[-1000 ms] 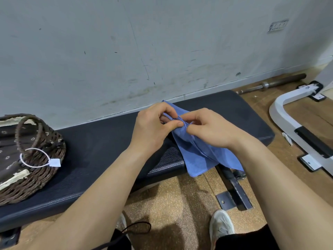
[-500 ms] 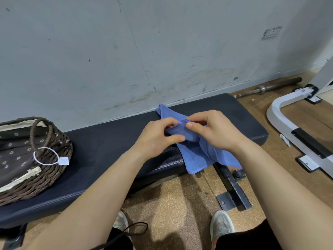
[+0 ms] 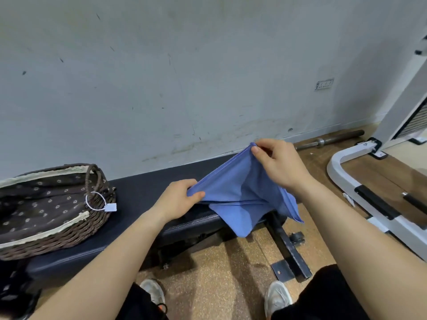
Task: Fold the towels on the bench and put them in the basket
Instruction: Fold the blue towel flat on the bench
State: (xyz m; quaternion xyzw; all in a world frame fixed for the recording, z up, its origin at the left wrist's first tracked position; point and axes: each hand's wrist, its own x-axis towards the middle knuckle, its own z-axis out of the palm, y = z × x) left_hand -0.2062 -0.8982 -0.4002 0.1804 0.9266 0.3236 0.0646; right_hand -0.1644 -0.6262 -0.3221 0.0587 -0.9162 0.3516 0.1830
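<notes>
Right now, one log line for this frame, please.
left hand: pinches towel corner | right hand: pinches raised corner | towel: hangs over bench edge | basket: on bench

Bare bench (image 3: 138,195) lies open between the basket (image 3: 69,236) and the towel (image 3: 231,195); the wall (image 3: 208,88) stands close behind.

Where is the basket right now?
In the head view, the basket sits on the left end of the bench, well left of the left hand.
</notes>
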